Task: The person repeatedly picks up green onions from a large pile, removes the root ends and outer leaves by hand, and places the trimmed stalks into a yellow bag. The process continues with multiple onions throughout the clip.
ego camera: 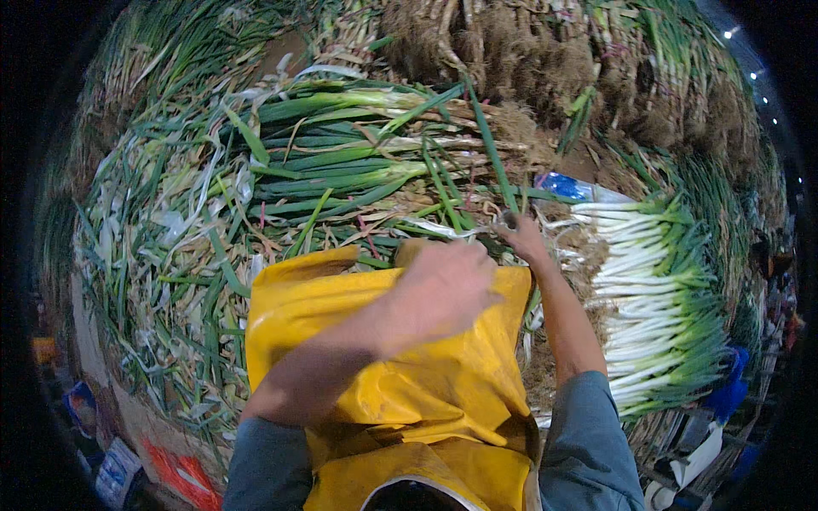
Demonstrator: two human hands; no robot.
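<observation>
My left hand (pixel 452 276) is blurred above the lap of a yellow waterproof apron (pixel 383 377). Its fingers look curled, and whether anything is in them is hidden. Just beyond the apron's right corner, my right hand (pixel 525 239) has its fingers bent by the lower end of a long green onion leaf (pixel 489 144). Whether it grips that leaf cannot be made out. Ahead lies a pile of untrimmed green onions (pixel 345 169), leaves to the left and brown roots to the right. On my right is a row of cleaned green onions (pixel 645 300) with white stems.
Stripped leaves and peelings (pixel 166 268) cover the ground on the left. Bundled onions with soil-caked roots (pixel 498 57) stand at the back. A blue-and-clear plastic package (pixel 569 186) lies beyond my right hand. Red netting (pixel 182 476) is at the lower left.
</observation>
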